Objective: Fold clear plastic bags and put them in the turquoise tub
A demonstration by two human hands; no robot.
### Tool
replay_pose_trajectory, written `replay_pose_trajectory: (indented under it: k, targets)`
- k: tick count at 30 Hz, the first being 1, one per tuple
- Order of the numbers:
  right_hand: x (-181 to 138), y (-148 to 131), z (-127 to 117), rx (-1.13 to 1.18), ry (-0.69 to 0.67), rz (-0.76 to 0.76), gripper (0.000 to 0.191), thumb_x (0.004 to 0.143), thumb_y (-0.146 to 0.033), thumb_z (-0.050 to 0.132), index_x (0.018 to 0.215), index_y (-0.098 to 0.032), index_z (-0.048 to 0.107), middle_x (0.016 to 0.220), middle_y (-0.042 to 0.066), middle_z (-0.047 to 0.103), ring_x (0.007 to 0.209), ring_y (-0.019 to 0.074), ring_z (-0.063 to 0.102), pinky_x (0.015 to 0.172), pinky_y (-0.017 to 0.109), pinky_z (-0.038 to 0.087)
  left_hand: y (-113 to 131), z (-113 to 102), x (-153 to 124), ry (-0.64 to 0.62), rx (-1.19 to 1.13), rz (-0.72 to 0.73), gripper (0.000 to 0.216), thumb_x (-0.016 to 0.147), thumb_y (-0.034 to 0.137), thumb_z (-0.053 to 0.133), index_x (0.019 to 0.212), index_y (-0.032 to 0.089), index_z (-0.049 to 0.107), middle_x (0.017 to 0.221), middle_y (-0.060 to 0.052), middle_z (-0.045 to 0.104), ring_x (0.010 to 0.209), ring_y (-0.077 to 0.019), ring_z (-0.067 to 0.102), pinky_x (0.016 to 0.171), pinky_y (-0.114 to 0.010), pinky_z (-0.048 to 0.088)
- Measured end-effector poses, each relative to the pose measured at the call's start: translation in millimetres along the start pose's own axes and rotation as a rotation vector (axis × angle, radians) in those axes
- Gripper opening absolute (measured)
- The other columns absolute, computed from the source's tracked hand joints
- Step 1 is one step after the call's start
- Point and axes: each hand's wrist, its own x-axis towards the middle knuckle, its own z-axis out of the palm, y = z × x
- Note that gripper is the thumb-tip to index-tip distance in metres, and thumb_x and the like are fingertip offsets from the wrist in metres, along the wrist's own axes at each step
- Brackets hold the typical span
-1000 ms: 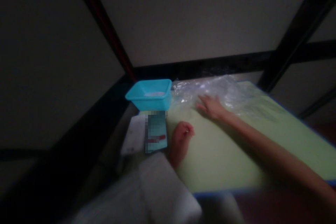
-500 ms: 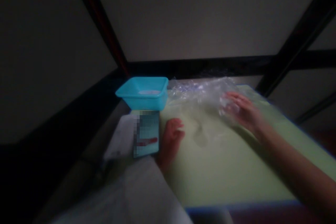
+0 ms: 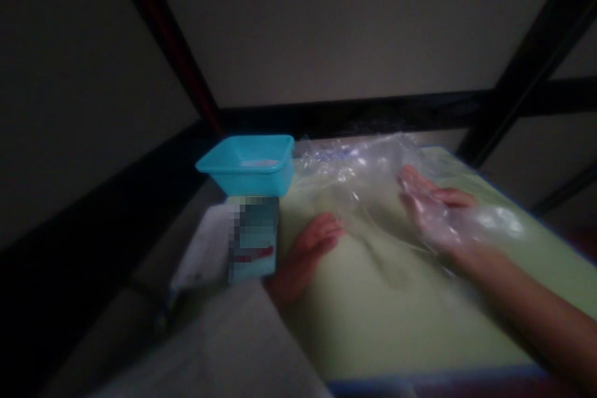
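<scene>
My right hand (image 3: 431,208) is lifted a little above the green mat (image 3: 382,317), palm turned up. A clear plastic bag (image 3: 494,221) is draped over it and pinched under the thumb. The bag trails back to a crumpled heap of clear plastic (image 3: 354,161) at the far edge of the mat. My left hand (image 3: 308,245) lies on the mat's left side with loose fingers and holds nothing. It is right beside a small turquoise box (image 3: 254,239). The view is dim and blurred.
A turquoise plastic tub (image 3: 247,168) with something pale inside stands behind the box at the back left. A white flat item (image 3: 203,255) lies left of the box. Black frame bars (image 3: 527,56) run behind and to the right. White cloth (image 3: 224,348) fills the lower left.
My right hand moved from the left part of the plastic heap to the right, turned palm up and drew a bag toward me. My left hand uncurled its fingers.
</scene>
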Motion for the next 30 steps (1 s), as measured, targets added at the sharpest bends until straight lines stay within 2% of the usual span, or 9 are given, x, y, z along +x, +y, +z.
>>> replay_pose_trajectory:
  k: [4, 7, 10, 13, 18, 21, 25, 28, 30]
  targets:
    - [2.4, -2.3, 3.2, 0.112, -0.019, 0.116, 0.033, 0.067, -0.028, 0.051, 0.098, -0.032, 0.063, 0.112, -0.003, 0.067, 0.083, 0.018, 0.068, 0.072, 0.034, 0.055, -1.7, 0.3, -2.2, -0.051, 0.054, -0.028, 0.028, 0.071, 0.038, 0.071, 0.087, 0.016, 0.063, 0.092, -0.006, 0.069, 0.073, -0.0132, 0.06, 0.066, -0.024, 0.042]
    - [7.4, -1.0, -0.7, 0.151, -0.03, 0.157, 0.032, 0.063, -0.022, 0.057, 0.093, -0.031, 0.064, 0.104, -0.004, 0.069, 0.073, 0.0143, 0.067, 0.067, 0.027, 0.055, -0.5, 0.6, -3.4, 0.102, 0.067, -0.012, 0.024, 0.069, 0.037, 0.072, 0.072, 0.016, 0.06, 0.072, -0.001, 0.064, 0.064, -0.0098, 0.054, 0.058, -0.02, 0.038]
    - [12.9, 2.5, -11.7, 0.095, -0.026, 0.104, 0.033, 0.062, -0.021, 0.059, 0.093, -0.029, 0.063, 0.099, -0.004, 0.07, 0.066, 0.0125, 0.065, 0.06, 0.025, 0.053, 3.4, 1.2, -3.9, 0.232, 0.04, -0.008, 0.023, 0.066, 0.034, 0.072, 0.066, 0.016, 0.059, 0.063, 0.002, 0.058, 0.059, -0.0089, 0.051, 0.055, -0.019, 0.037]
    - [17.0, 5.1, -24.3, -0.032, -0.03, 0.032, 0.03, 0.064, -0.024, 0.062, 0.094, -0.028, 0.062, 0.095, -0.001, 0.07, 0.068, 0.015, 0.065, 0.058, 0.028, 0.053, 7.8, 1.3, -5.6, 0.219, 0.09, -0.029, 0.02, 0.066, 0.032, 0.071, 0.064, 0.015, 0.061, 0.061, 0.002, 0.057, 0.054, -0.0076, 0.048, 0.05, -0.018, 0.034]
    - [21.7, 4.5, -37.3, -0.215, -0.085, 0.06, 0.038, 0.062, -0.023, 0.074, 0.098, -0.026, 0.065, 0.096, 0.001, 0.07, 0.064, 0.0128, 0.061, 0.055, 0.025, 0.051, 12.0, -1.3, -8.1, 0.186, 0.256, -0.062, 0.027, 0.075, 0.04, 0.064, 0.075, 0.014, 0.07, 0.04, 0.006, 0.043, 0.036, -0.0046, 0.032, 0.036, -0.017, 0.017]
    - [24.0, 5.4, -38.0, -0.311, -0.054, 0.012, 0.044, 0.058, -0.02, 0.079, 0.1, -0.025, 0.064, 0.092, 0.001, 0.069, 0.07, 0.0138, 0.061, 0.061, 0.027, 0.052, 11.5, -3.2, -5.6, 0.234, 0.213, -0.026, 0.027, 0.073, 0.038, 0.066, 0.086, 0.015, 0.072, 0.067, -0.002, 0.067, 0.039, -0.005, 0.046, 0.034, -0.017, 0.02]
    - [23.4, 6.5, -28.6, -0.46, 0.034, -0.23, 0.038, 0.065, -0.021, 0.074, 0.101, -0.026, 0.062, 0.079, 0.0, 0.063, 0.07, 0.0158, 0.06, 0.068, 0.033, 0.052, 11.3, -2.9, -3.5, 0.297, 0.148, 0.11, 0.031, 0.072, 0.039, 0.07, 0.092, 0.016, 0.071, 0.106, -0.009, 0.07, 0.06, -0.0135, 0.067, 0.042, -0.018, 0.041]
    - [19.4, 3.0, -20.9, -0.632, 0.133, -0.518, 0.034, 0.071, -0.018, 0.066, 0.103, -0.025, 0.061, 0.077, 0.0, 0.061, 0.074, 0.0187, 0.059, 0.081, 0.041, 0.049, 14.5, -1.1, -7.3, 0.249, 0.206, 0.306, 0.019, 0.075, 0.036, 0.069, 0.078, 0.017, 0.071, 0.131, -0.008, 0.057, 0.097, -0.0233, 0.067, 0.073, -0.029, 0.055]
    - [16.7, -1.0, -20.6, -0.809, 0.163, -0.648, 0.034, 0.071, -0.015, 0.061, 0.104, -0.025, 0.061, 0.076, 0.0, 0.061, 0.076, 0.0204, 0.06, 0.09, 0.046, 0.045, 15.9, -1.1, -9.8, 0.191, 0.292, 0.409, 0.017, 0.077, 0.032, 0.068, 0.067, 0.018, 0.069, 0.136, -0.005, 0.053, 0.115, -0.0258, 0.058, 0.094, -0.035, 0.049]
